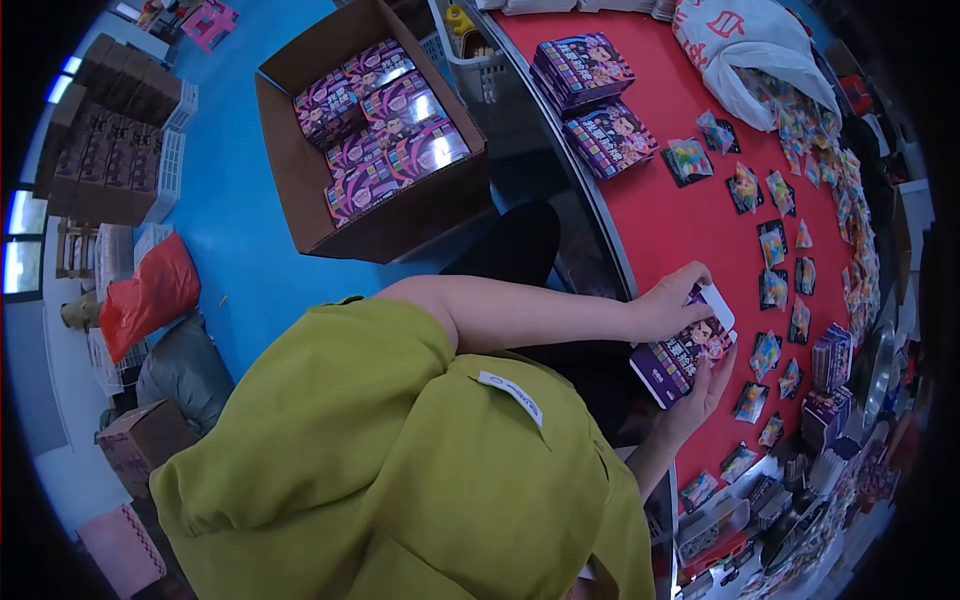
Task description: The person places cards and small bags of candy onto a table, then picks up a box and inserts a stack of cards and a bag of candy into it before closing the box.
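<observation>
A small purple printed card box [672, 362] is held between both hands over the near edge of the red table. Its white end flap [716, 308] stands up at the far end. My left hand [672, 302] is closed on the upper side of the box, fingers near the flap. Below, my right hand [706, 388] grips the opposite side, thumb on the printed face. The inside of the box is hidden. Just beyond, small clear packets of colourful pieces on dark cards [766, 355] lie in loose rows.
Stacked purple boxes [610, 140] sit on the red table [655, 230]. Beside the table stands an open carton [400, 225] of similar boxes. A white sack [745, 40] spills colourful packets along the far side. More boxes [830, 360] and a clear tray [715, 530] are at the right.
</observation>
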The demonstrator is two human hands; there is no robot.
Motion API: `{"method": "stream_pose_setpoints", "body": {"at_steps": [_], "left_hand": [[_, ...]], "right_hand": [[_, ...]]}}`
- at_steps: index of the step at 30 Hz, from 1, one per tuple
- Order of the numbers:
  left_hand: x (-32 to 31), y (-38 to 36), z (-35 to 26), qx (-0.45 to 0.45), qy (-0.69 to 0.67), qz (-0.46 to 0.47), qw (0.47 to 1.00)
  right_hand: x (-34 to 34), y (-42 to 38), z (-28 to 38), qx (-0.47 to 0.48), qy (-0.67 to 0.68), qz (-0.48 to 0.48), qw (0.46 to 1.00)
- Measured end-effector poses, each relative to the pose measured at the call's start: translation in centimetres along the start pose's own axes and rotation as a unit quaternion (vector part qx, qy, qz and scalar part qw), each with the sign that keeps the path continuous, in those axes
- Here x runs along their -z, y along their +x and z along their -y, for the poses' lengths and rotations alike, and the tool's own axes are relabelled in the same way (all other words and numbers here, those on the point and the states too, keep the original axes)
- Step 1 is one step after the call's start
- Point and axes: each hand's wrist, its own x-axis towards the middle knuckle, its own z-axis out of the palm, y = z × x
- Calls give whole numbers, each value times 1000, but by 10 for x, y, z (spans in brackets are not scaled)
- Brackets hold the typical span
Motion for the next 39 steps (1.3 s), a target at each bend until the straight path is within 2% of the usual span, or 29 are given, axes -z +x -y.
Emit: {"method": "stream_pose_setpoints", "body": {"at_steps": [2, 5, 6, 8, 9, 10, 11, 12, 14, 15, 17, 18, 20, 21, 22, 24, 25, 26, 27, 28, 30, 31, 32, 33, 34, 35, 37, 38, 39], "left_hand": [[4, 4, -3, 85, -34, 49, 995], [0, 17, 5, 94, 34, 99, 990], [0, 18, 9, 98, 30, 106, 989], [-6, 18, 19, -28, -9, 98, 995], [-4, 19, 12, 33, -22, 128, 991], [0, 19, 5, 93, -35, 162, 982], [0, 21, 13, 87, -77, 164, 980], [-2, 22, 23, 82, -121, 164, 976], [0, 20, 20, 116, -124, 162, 972], [-1, 21, 16, 122, -132, 180, 967], [0, 19, 7, 112, -98, 170, 974], [1, 17, 6, 118, -103, 182, 971], [-3, 17, 5, 111, -47, 194, 973], [-3, 15, 6, 101, -29, 196, 975], [0, 11, -4, 102, -32, 202, 973], [10, 4, -25, 151, -147, 202, 957], [16, 2, -23, 150, -148, 208, 955], [21, 0, -19, 89, -180, 246, 948], [24, -1, -20, 28, -209, 279, 937], [23, -3, -20, 28, -210, 279, 937], [20, -8, -24, 47, -141, 243, 959], [17, -7, -26, 46, -142, 244, 958], [13, -4, -27, 85, -173, 204, 960], [9, -1, -28, 123, -203, 162, 958], [6, 4, -30, 124, -205, 162, 957], [4, 9, -33, 159, -157, 168, 960], [-4, 16, -41, 195, -108, 175, 959], [-11, 18, -47, 208, -63, 159, 963], [-14, 19, -49, 220, -19, 144, 965]], "right_hand": [[-2, -2, 10, -32, 20, 26, 999], [-4, -4, 14, -41, 54, -13, 998], [17, 2, 2, -42, 46, 19, 998], [48, 4, -4, -21, 82, 106, 991], [53, 3, -14, 26, -88, 56, 994], [58, 4, -20, 65, -260, 2, 964], [51, 1, -13, 149, -381, 22, 912], [42, -4, -5, 222, -498, 46, 837], [37, -17, 3, 292, -581, 47, 758], [36, -23, 10, 281, -593, 34, 754], [33, -34, 21, 354, -669, 178, 629], [35, -38, 17, 344, -676, 171, 629], [45, -36, 7, 384, -634, 223, 633], [49, -33, 5, 403, -590, 181, 675], [50, -28, 6, 399, -595, 178, 674], [45, -20, 9, 375, -502, 110, 771], [47, -20, 4, 310, -484, 73, 815], [48, -19, 6, 311, -486, 70, 814], [49, -18, 7, 261, -464, 60, 844], [49, -17, 9, 209, -440, 49, 872], [47, -15, 11, 184, -435, 52, 880], [46, -15, 12, 161, -429, 55, 887], [44, -16, 12, 162, -430, 53, 886], [41, -17, 11, 154, -364, 48, 918], [39, -18, 11, 145, -295, 43, 944], [38, -16, 10, 144, -296, 44, 943], [34, -9, 7, 81, -97, 30, 992], [33, -7, 7, 80, -97, 30, 992], [31, -4, 8, 61, -1, 2, 998]]}}
